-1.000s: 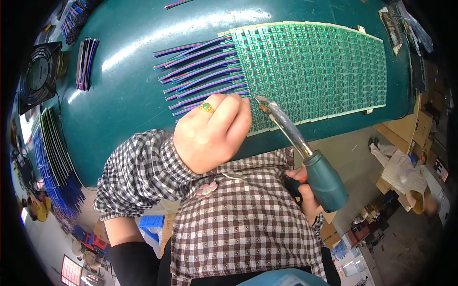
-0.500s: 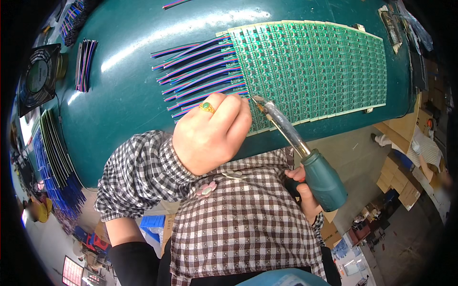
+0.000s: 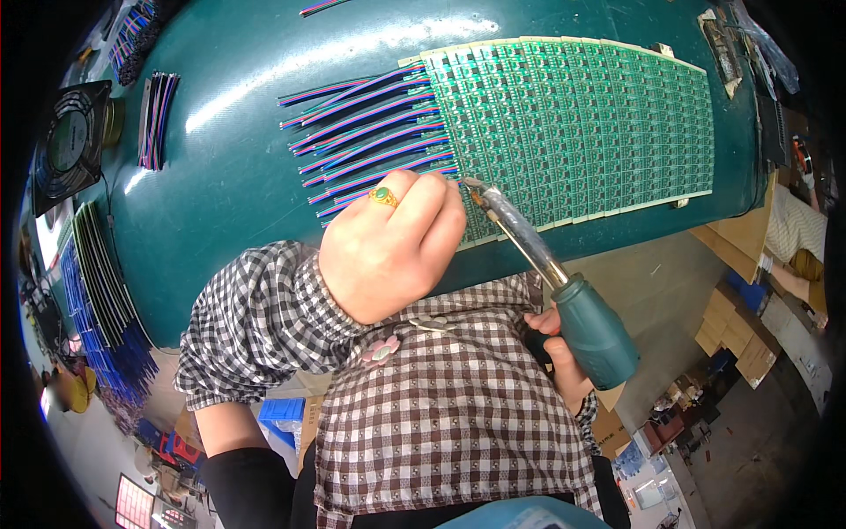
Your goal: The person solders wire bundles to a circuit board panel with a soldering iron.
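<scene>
My left hand, a green-stoned ring on one finger, is closed at the near left corner of the circuit boards. Its fingers pinch a strip of coloured wire whose gripped part they hide. More multicoloured wire strips run leftward from the boards' left edge, in a row beyond this hand. In my right hand is a soldering iron with a dark green handle, the fingers wrapped round it and partly hidden behind it. Its slanted metal tip meets the board edge just right of my left fingertips.
Everything lies on a green mat. A black fan stands at the left, near a wire bundle. Long blue and black wires hang over the left edge. Cardboard boxes and another person are off to the right.
The soldering iron's handle has shifted very slightly left and up, its tip staying by the same spot. My left hand is nearly still. The person at the right has moved.
</scene>
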Available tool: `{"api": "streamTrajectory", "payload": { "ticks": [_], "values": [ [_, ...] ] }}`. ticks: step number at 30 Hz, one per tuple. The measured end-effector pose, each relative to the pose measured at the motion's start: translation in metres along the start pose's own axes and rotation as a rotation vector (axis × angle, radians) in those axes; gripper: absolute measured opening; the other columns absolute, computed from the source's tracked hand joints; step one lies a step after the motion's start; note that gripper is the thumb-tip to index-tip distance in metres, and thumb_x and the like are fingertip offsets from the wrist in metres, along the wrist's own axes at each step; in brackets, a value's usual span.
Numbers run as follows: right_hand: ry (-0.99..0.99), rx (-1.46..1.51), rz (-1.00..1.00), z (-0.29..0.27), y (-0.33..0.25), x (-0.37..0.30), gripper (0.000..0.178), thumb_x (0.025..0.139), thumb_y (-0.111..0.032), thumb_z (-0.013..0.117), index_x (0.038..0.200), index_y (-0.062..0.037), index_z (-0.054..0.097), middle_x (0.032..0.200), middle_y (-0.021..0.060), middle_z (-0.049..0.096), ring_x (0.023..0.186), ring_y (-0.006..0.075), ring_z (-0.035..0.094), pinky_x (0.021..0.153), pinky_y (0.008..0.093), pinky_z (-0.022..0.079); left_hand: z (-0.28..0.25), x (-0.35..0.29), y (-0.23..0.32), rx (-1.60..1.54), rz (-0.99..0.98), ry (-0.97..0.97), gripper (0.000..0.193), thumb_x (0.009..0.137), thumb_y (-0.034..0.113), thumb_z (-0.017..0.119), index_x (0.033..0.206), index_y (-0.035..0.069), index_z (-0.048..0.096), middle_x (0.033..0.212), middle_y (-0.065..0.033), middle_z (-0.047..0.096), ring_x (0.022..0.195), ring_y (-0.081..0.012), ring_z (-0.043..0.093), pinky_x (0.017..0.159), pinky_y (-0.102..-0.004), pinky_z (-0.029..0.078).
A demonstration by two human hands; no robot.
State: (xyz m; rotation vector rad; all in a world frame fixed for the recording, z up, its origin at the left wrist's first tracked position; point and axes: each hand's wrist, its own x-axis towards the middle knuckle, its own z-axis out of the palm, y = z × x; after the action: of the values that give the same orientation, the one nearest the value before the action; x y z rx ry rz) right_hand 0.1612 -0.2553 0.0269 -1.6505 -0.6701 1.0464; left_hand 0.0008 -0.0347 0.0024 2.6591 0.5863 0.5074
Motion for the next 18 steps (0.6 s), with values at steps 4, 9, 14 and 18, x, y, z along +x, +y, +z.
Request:
{"api": "streamTrajectory", "payload": {
  "ticks": [4,9,14,18],
  "values": [
    [0.066,0.029,-0.002,0.007,-0.003,-0.005,0.045,0.090,-0.023,0.070,0.117,0.0088,0.053,0.096,0.0127,0.059,0.092,0.0237,0.061,0.087,0.0446,0.055,0.000,0.000,0.000,-0.013,-0.005,0.004,0.037,0.069,0.002,0.065,0.104,-0.007,0.065,0.096,-0.0142,0.061,0.079,-0.0252,0.061,0.070,-0.0324,0.052],
    [0.042,-0.028,-0.035,0.003,-0.002,-0.005,0.048,0.090,-0.023,0.069,0.120,0.0101,0.051,0.097,0.0147,0.061,0.092,0.0262,0.063,0.087,0.0445,0.056,-0.001,-0.001,0.000,-0.007,-0.009,-0.001,0.036,0.069,0.002,0.065,0.104,-0.007,0.065,0.096,-0.0142,0.061,0.079,-0.0252,0.061,0.070,-0.0323,0.052],
    [0.084,-0.003,0.022,0.008,-0.008,-0.002,0.049,0.090,-0.024,0.069,0.120,0.0106,0.052,0.097,0.0162,0.063,0.090,0.0286,0.065,0.085,0.0439,0.056,-0.001,0.001,0.001,0.014,0.003,-0.011,0.036,0.069,0.003,0.064,0.104,-0.007,0.065,0.096,-0.0143,0.061,0.079,-0.0252,0.061,0.070,-0.0325,0.052],
    [0.025,0.012,-0.002,-0.002,0.000,-0.005,0.058,0.080,-0.009,0.080,0.124,0.0076,0.047,0.101,0.0176,0.068,0.097,0.0255,0.068,0.090,0.0402,0.055,-0.003,0.001,-0.001,0.015,0.014,-0.023,0.036,0.070,0.005,0.064,0.104,-0.007,0.065,0.097,-0.0144,0.061,0.080,-0.0253,0.061,0.071,-0.0326,0.053]
  ]
}}
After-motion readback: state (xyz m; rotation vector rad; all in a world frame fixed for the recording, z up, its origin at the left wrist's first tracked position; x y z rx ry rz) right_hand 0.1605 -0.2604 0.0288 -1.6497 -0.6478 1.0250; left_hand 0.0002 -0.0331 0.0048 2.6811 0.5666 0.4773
